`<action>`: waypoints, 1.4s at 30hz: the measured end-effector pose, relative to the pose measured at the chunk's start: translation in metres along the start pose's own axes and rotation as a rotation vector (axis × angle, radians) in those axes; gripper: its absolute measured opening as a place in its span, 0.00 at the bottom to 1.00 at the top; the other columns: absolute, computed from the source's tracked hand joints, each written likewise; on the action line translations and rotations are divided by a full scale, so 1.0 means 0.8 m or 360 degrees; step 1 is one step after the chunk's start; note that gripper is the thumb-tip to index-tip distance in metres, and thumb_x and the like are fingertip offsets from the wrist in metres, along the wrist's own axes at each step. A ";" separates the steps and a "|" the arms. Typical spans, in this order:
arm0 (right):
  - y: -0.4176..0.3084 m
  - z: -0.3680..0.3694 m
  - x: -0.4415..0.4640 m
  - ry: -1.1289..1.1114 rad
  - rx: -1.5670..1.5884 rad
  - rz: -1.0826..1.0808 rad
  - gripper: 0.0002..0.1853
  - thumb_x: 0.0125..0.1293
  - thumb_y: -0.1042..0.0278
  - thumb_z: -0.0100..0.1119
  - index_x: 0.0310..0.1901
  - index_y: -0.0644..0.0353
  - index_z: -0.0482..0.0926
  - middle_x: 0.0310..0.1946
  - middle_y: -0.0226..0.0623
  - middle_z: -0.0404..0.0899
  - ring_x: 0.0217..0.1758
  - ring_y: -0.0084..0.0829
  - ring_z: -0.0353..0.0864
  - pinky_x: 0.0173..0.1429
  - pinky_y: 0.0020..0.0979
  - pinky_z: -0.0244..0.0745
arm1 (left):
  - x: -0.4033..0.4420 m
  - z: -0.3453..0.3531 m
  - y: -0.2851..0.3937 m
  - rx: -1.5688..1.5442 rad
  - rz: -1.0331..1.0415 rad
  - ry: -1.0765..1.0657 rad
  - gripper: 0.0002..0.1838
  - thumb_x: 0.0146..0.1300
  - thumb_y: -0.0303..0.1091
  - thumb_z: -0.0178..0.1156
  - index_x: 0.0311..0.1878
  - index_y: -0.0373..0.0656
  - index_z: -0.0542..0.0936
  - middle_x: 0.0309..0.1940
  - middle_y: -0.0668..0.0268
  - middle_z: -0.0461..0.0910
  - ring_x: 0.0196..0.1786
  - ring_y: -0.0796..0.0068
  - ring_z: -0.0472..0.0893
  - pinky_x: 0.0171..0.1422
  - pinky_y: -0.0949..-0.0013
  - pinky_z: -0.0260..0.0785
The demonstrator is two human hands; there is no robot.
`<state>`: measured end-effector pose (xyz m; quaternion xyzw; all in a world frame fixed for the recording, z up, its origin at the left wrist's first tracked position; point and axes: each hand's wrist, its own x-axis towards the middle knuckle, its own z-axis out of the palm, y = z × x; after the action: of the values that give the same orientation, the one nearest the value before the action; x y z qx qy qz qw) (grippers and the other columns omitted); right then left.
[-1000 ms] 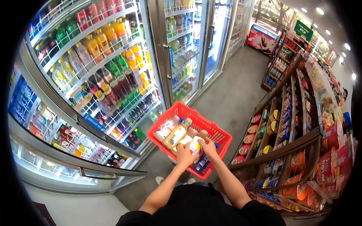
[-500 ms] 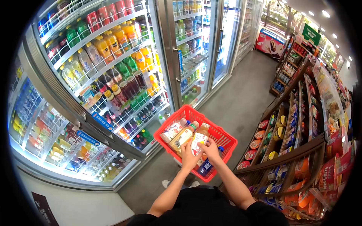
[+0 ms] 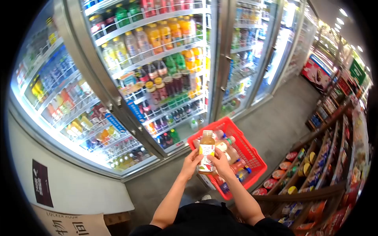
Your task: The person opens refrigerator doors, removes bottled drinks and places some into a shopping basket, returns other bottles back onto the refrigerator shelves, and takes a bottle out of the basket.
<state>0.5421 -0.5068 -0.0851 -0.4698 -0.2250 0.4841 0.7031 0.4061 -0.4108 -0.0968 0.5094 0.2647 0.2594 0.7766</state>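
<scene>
A bottle (image 3: 206,151) with a white label and amber contents stands upright between my two hands, above the near left side of a red basket (image 3: 258,167). My left hand (image 3: 191,163) is closed on the bottle's left side. On its right side my right hand (image 3: 221,161) grips it, thumb across the label. Several other bottles lie in the basket, among them a pale one (image 3: 222,146) and one with a dark blue cap (image 3: 244,172). My hands partly cover the basket's near left side.
Glass-door coolers (image 3: 157,78) full of drinks run along the left and ahead. Snack shelves (image 3: 315,165) line the right side. A grey floor aisle (image 3: 283,106) leads to a red freezer (image 3: 317,74). A white panel (image 3: 86,188) is at the lower left.
The amber bottle has been raised out of the basket and turned upright in both hands. The view has swung left, so the coolers and basket appear farther right.
</scene>
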 end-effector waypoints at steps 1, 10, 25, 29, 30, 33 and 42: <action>0.006 0.008 0.010 -0.0062 -0.0054 0.0027 0.28 0.65 0.79 0.62 0.66 0.68 0.67 0.56 0.41 0.78 0.56 0.27 0.80 0.60 0.30 0.76 | -0.002 -0.011 0.004 0.0003 0.0053 0.0051 0.26 0.72 0.37 0.58 0.70 0.39 0.69 0.56 0.66 0.79 0.54 0.80 0.79 0.54 0.74 0.72; 0.033 0.137 0.083 -0.0444 -0.0412 0.0227 0.22 0.68 0.68 0.63 0.61 0.65 0.73 0.53 0.37 0.80 0.55 0.25 0.78 0.60 0.31 0.72 | -0.026 -0.134 0.041 -0.0094 0.0279 0.0391 0.31 0.71 0.34 0.60 0.73 0.38 0.63 0.60 0.66 0.76 0.53 0.81 0.76 0.53 0.74 0.69; 0.078 0.344 0.202 -0.0624 0.0043 0.0097 0.21 0.67 0.70 0.65 0.60 0.66 0.74 0.49 0.35 0.82 0.51 0.23 0.80 0.57 0.27 0.73 | 0.002 -0.355 0.208 0.0571 0.0656 0.1215 0.33 0.64 0.45 0.68 0.66 0.40 0.68 0.47 0.64 0.75 0.50 0.75 0.74 0.57 0.71 0.67; 0.077 0.391 0.218 -0.0590 -0.0014 0.0081 0.22 0.66 0.71 0.66 0.60 0.66 0.73 0.50 0.36 0.82 0.51 0.24 0.81 0.58 0.28 0.75 | 0.032 -0.416 0.234 0.0807 0.0711 0.1438 0.38 0.60 0.50 0.71 0.64 0.35 0.69 0.49 0.58 0.74 0.49 0.70 0.74 0.56 0.67 0.69; 0.081 0.399 0.222 -0.0574 -0.0009 0.0067 0.22 0.66 0.71 0.66 0.60 0.66 0.73 0.50 0.36 0.82 0.51 0.24 0.81 0.58 0.28 0.75 | 0.043 -0.427 0.238 0.0971 0.0741 0.1502 0.39 0.59 0.52 0.71 0.63 0.33 0.69 0.50 0.57 0.75 0.51 0.67 0.74 0.58 0.65 0.68; 0.086 0.418 0.233 -0.0562 0.0024 0.0024 0.23 0.66 0.71 0.66 0.60 0.67 0.72 0.51 0.37 0.82 0.51 0.25 0.81 0.58 0.28 0.75 | 0.064 -0.443 0.251 0.0768 0.0708 0.1337 0.40 0.58 0.54 0.71 0.62 0.31 0.71 0.50 0.55 0.76 0.53 0.64 0.75 0.60 0.62 0.67; 0.105 0.434 0.244 -0.0356 -0.0018 -0.0071 0.25 0.63 0.69 0.69 0.60 0.65 0.74 0.47 0.34 0.83 0.47 0.22 0.81 0.50 0.24 0.75 | 0.087 -0.463 0.281 0.1229 0.0680 0.1199 0.27 0.52 0.49 0.76 0.24 0.42 0.67 0.17 0.64 0.69 0.22 0.66 0.70 0.30 0.62 0.62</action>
<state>0.3182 -0.1715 -0.0272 -0.4118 -0.3152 0.5164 0.6814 0.1766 -0.0438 -0.0243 0.6704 0.4897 0.4585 0.3170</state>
